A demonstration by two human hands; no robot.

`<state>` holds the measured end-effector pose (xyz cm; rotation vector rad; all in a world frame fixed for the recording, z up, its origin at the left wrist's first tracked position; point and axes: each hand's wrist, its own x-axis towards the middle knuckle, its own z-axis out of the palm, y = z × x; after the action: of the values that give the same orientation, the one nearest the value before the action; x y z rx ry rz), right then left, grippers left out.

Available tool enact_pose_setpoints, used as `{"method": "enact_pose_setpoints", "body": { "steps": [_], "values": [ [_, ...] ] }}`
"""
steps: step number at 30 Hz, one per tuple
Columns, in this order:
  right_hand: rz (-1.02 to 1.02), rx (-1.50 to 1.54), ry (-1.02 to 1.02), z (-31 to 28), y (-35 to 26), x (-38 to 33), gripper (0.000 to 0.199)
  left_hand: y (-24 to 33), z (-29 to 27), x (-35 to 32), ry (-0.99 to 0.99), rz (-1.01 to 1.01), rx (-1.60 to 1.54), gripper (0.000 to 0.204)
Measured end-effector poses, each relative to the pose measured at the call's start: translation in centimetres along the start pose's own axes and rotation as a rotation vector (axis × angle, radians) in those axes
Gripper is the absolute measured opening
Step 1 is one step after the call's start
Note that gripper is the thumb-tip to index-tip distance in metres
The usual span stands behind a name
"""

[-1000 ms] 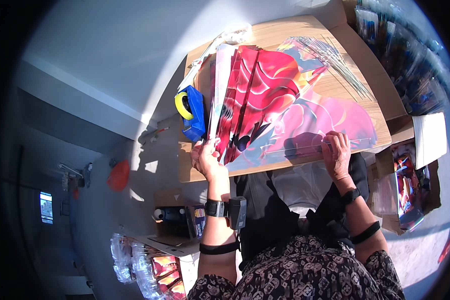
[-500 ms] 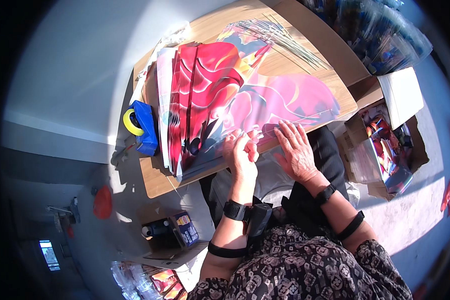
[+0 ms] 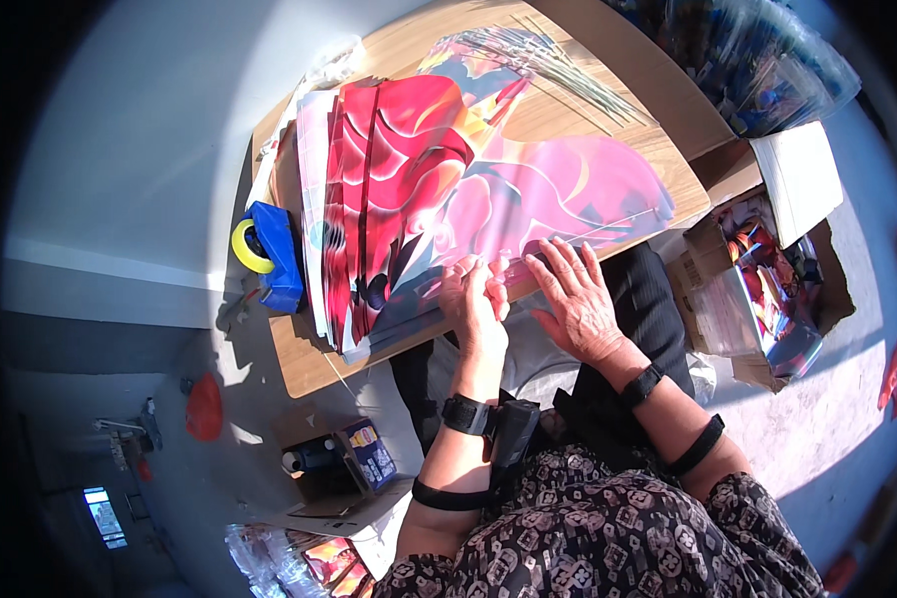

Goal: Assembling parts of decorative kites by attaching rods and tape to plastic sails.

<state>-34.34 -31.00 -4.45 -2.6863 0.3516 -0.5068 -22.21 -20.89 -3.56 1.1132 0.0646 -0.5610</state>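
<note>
A pink and grey printed sheet (image 3: pixel 568 179) lies across the right half of a wooden table (image 3: pixel 299 364). Over its near edge my left hand (image 3: pixel 475 307) is closed, fingers curled together; what they hold, if anything, is hidden. My right hand (image 3: pixel 578 311) is open beside it, its outstretched fingers resting on the sheet's near edge. To the left, a stack of red printed sheets (image 3: pixel 394 149) overlaps the pink one, with white edges showing along its left side.
A blue tape dispenser (image 3: pixel 281 259) with a yellow roll stands at the table's left edge. Thin sticks (image 3: pixel 558 70) lie at the far side. An open cardboard box (image 3: pixel 703 289) of colourful pieces is at right, and plastic-wrapped bundles (image 3: pixel 767 75) sit behind it. Another box (image 3: pixel 344 463) is below left.
The table and the sheets appear shifted slightly left in view. Both hands stay at the sheet's near edge; the right fingers have spread a little and moved slightly left.
</note>
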Motion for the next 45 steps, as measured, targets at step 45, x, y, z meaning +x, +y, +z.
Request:
{"method": "enact_pose_setpoints", "body": {
  "steps": [45],
  "values": [
    [-0.053,-0.002,-0.070,0.5,-1.7,1.1,0.083,1.9,-2.9,-0.6,-0.005,-0.107,0.205,0.037]
  ]
}}
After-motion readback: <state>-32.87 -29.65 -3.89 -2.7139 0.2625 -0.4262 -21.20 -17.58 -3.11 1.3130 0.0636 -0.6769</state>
